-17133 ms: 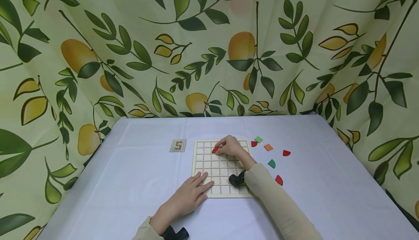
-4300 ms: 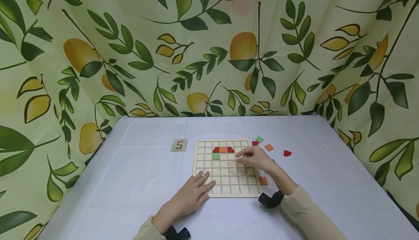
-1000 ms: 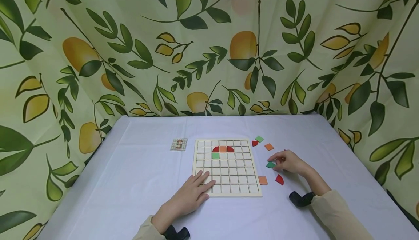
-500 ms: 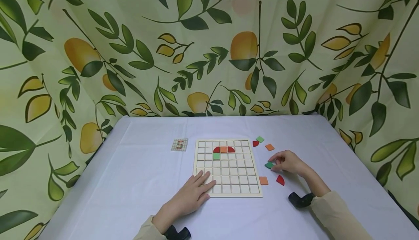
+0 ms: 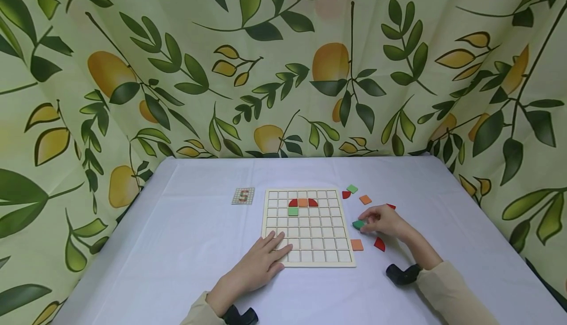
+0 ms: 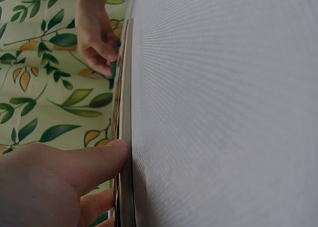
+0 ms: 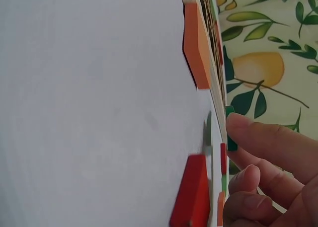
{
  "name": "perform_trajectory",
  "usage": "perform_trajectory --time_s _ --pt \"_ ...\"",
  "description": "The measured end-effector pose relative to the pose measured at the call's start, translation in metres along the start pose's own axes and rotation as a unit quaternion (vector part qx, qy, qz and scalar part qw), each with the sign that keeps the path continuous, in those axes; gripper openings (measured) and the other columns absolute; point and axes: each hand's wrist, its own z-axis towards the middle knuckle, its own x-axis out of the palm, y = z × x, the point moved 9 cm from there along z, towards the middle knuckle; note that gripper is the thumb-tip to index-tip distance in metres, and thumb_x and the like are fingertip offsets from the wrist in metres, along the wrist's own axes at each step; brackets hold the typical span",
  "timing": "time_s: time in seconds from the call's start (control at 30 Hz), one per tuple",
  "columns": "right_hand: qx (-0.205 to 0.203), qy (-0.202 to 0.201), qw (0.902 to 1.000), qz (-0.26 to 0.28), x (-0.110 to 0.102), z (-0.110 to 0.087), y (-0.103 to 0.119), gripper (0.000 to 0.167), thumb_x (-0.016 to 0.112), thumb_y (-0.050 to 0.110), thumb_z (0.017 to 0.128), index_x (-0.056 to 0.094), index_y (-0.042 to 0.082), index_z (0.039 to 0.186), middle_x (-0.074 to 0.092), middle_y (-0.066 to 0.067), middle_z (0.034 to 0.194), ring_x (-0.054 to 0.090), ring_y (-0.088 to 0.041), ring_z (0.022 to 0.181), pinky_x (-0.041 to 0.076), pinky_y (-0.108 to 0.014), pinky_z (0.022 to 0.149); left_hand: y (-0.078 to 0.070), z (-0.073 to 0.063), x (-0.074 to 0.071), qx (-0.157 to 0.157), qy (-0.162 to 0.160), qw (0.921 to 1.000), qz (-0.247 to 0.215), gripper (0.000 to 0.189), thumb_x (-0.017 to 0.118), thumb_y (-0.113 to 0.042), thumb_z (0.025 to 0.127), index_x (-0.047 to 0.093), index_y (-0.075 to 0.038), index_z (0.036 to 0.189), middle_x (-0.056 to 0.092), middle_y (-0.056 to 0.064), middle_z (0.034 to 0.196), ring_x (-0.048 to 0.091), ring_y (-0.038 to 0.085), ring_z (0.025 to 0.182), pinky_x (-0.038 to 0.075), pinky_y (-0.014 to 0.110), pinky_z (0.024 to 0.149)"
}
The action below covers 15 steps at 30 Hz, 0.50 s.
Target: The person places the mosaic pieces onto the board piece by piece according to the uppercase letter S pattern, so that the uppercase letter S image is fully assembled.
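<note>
Between thumb and fingers my right hand (image 5: pixel 384 220) pinches a dark green quarter-round tile (image 5: pixel 358 224), just right of the wooden grid board (image 5: pixel 310 264). In the right wrist view the green tile (image 7: pixel 231 132) is held above the white cloth. My left hand (image 5: pixel 254 265) lies with spread fingers on the board's lower left corner; its thumb (image 6: pixel 102 162) rests at the board's edge in the left wrist view. On the board, two red quarter-round tiles flank an orange square tile (image 5: pixel 302 202), and a light green square tile (image 5: pixel 293 211) sits below the left red one.
A small pattern card (image 5: pixel 243 196) lies left of the board. Loose tiles are spread to its right: an orange square (image 5: pixel 357 244) against its edge, a red quarter-round (image 5: pixel 379 244) nearer me, another orange square (image 5: pixel 365 199), and a light green square (image 5: pixel 352 188) at the back.
Since the oldest frame, the red, orange and light green tiles have come to lie on the board. Over the last second my right hand has lifted the green tile and moved left; my left hand stays.
</note>
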Motion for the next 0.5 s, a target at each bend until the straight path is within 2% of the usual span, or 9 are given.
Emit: perform_trajectory --time_s 0.5 --pt "-0.013 0.004 0.9998 0.015 0.009 -0.001 0.017 0.030 0.080 0.012 0.076 0.070 -0.003 0.099 0.044 0.002 0.065 0.043 -0.010 0.064 0.033 -0.018 0.053 0.000 0.000 0.000 -0.001 0.000 1.0000 0.000 0.047 0.049 -0.033 0.099 0.044 -0.026 0.145 0.031 0.005 0.160 0.024 0.031 0.151 0.026 0.054 0.120"
